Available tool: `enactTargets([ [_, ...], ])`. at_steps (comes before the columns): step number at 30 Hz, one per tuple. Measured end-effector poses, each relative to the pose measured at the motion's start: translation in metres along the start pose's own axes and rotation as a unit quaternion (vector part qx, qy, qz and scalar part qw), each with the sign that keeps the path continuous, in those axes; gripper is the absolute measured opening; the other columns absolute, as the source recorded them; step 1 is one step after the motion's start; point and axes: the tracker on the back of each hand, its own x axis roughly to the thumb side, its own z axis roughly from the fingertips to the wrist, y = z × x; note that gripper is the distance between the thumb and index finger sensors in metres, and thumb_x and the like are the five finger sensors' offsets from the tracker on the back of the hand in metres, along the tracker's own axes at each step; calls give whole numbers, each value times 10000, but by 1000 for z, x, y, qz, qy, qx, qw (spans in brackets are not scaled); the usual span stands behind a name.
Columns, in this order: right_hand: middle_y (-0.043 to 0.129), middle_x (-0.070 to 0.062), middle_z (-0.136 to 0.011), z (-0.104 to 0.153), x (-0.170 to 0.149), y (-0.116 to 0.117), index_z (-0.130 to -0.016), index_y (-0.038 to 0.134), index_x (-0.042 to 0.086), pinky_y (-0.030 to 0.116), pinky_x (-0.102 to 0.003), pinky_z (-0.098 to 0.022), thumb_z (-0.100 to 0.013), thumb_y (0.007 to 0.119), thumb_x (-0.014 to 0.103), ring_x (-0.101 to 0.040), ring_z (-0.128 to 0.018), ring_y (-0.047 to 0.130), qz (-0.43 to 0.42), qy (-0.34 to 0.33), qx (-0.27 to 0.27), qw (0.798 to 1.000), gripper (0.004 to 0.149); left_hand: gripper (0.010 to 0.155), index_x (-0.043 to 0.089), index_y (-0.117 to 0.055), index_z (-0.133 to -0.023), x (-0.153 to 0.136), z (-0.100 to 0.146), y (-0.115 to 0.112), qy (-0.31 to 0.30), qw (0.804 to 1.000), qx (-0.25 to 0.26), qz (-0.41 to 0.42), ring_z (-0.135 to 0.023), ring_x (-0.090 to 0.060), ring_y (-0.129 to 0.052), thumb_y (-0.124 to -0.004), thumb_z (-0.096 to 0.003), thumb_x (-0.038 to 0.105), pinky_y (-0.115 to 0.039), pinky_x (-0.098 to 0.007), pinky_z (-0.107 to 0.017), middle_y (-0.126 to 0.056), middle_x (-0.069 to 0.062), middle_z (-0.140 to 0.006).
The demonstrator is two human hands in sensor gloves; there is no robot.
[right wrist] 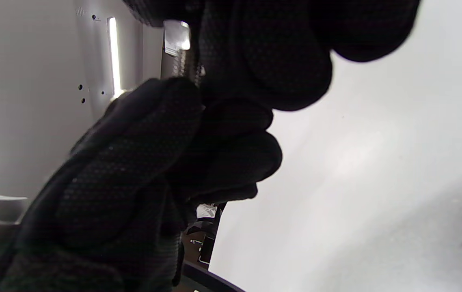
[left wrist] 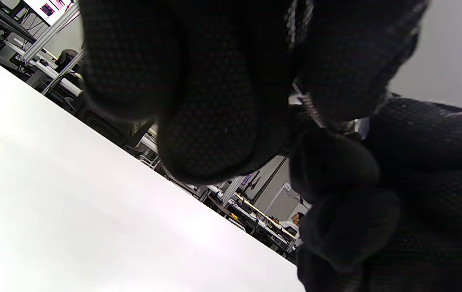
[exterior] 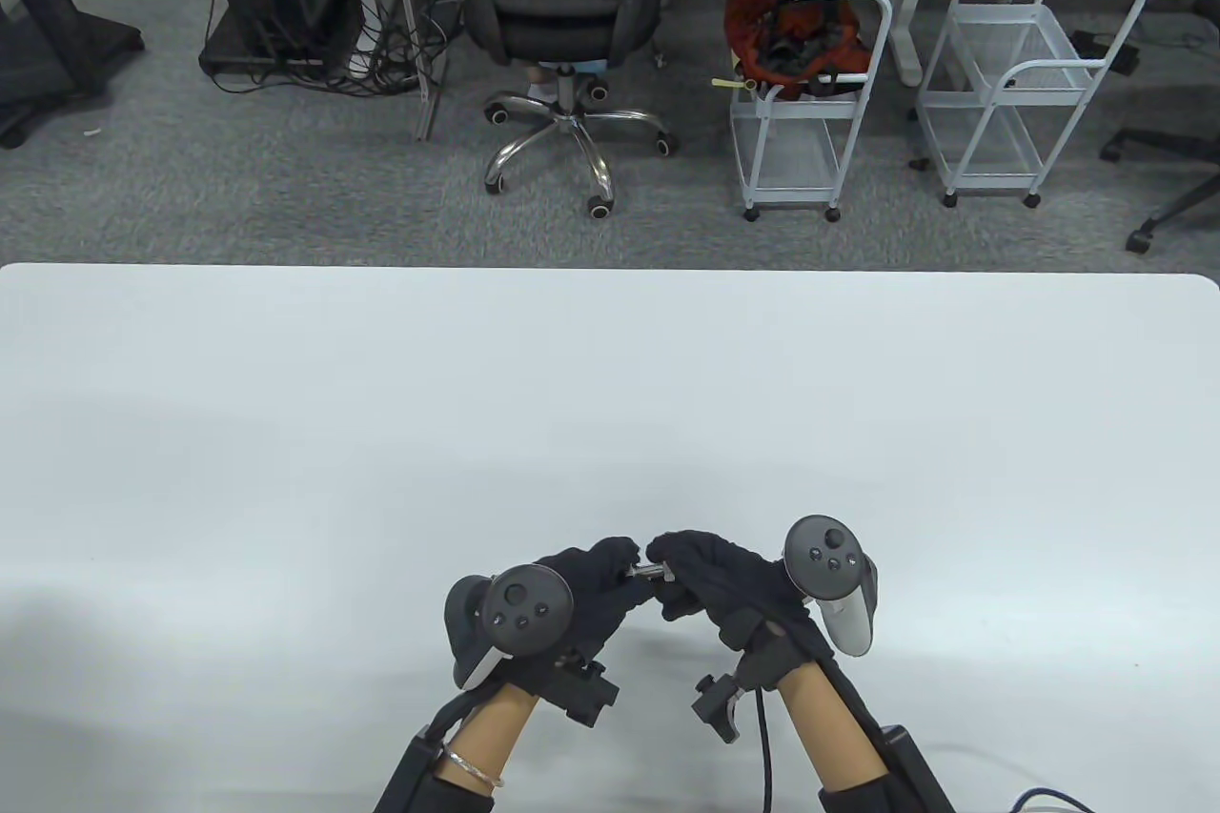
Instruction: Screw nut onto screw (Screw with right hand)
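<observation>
Screw [exterior: 651, 572] seemingly between both grips

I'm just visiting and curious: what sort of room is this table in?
Probably an office or lab workroom: beyond the white table stand a black office chair, wheeled wire carts and desks with cables on grey carpet.

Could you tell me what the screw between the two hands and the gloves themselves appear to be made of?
The screw looks like bare metal, probably steel: silvery grey, with a dull shine on the short stretch showing between the left hand and right hand. The gloves look like black knitted fabric with a matte, dotted weave, plain in both wrist views. The nut is hidden.
</observation>
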Motion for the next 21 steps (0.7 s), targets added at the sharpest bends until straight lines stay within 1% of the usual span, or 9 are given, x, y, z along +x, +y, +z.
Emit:
enactTargets([
  [2, 915, -181, -653, -1, -1, -1, -893, 763, -7, 766, -515, -429, -585, 634, 307, -247, -464, 979, -12, 3, 19, 1000, 459, 479, 119, -950, -714, 0, 0, 0, 3, 1000, 0, 2, -339, -82, -1152, -883, -379, 455, -964, -259, -310, -1157, 19, -499],
  [4, 892, -208, -690, -2, -1, -1, -922, 727, -34, 752, -530, -449, -569, 700, 333, -269, -506, 966, -24, -1, 46, 999, 510, 479, 119, -952, -710, 0, 0, 1, -1, 1000, 3, -5, -335, -80, -1153, -883, -378, 457, -965, -256, -307, -1159, 23, -494],
  [6, 884, -216, -701, -2, -1, -2, -929, 711, -47, 749, -534, -457, -560, 720, 303, -274, -518, 963, -22, -1, 61, 998, 508, 478, 118, -953, -710, 0, 0, 1, -4, 1000, 0, -3, -334, -83, -1153, -886, -376, 453, -964, -259, -308, -1158, 18, -496],
  [10, 933, -189, -607, -2, 4, -2, -864, 764, -81, 777, -511, -408, -570, 688, 307, -240, -424, 992, 21, -8, 43, 999, 493, 478, 117, -950, -714, 4, 0, 0, -14, 1000, 1, -13, -335, -84, -1154, -886, -375, 449, -966, -259, -308, -1158, 17, -494],
  [14, 980, -122, -524, 1, 8, -4, -784, 850, -38, 802, -477, -365, -584, 631, 401, -206, -338, 1014, 109, -18, 3, 994, 530, 474, 122, -942, -723, 7, 1, -1, -20, 1000, -1, -12, -341, -87, -1155, -884, -380, 445, -968, -259, -313, -1155, 14, -503],
  [16, 981, -139, -552, 3, 10, -4, -799, 847, -35, 794, -490, -379, -579, 645, 416, -231, -370, 1018, 118, -19, -9, 993, 540, 476, 121, -941, -724, 7, 1, -1, -21, 1000, 1, -16, -342, -86, -1156, -883, -381, 446, -969, -258, -312, -1154, 15, -505],
  [18, 947, -178, -642, 4, 10, -4, -873, 783, -52, 778, -504, -416, -566, 686, 397, -260, -457, 1006, 105, -27, -24, 994, 552, 477, 120, -939, -725, 8, 1, -2, -25, 999, -2, -22, -344, -84, -1155, -882, -383, 447, -969, -256, -314, -1154, 17, -506],
  [19, 936, -183, -664, 4, 10, -4, -894, 763, -50, 779, -500, -420, -556, 709, 381, -261, -472, 1005, 88, -30, -32, 995, 550, 477, 119, -940, -724, 9, 1, -3, -25, 999, -2, -22, -343, -83, -1155, -882, -383, 447, -969, -256, -314, -1154, 17, -505],
  [21, 937, -181, -637, 4, 8, -3, -889, 764, -39, 781, -492, -408, -547, 731, 356, -251, -447, 1004, 66, -32, -35, 997, 524, 477, 117, -937, -725, 9, 2, -3, -26, 999, -3, -21, -341, -83, -1155, -879, -385, 446, -969, -256, -312, -1154, 17, -503],
])
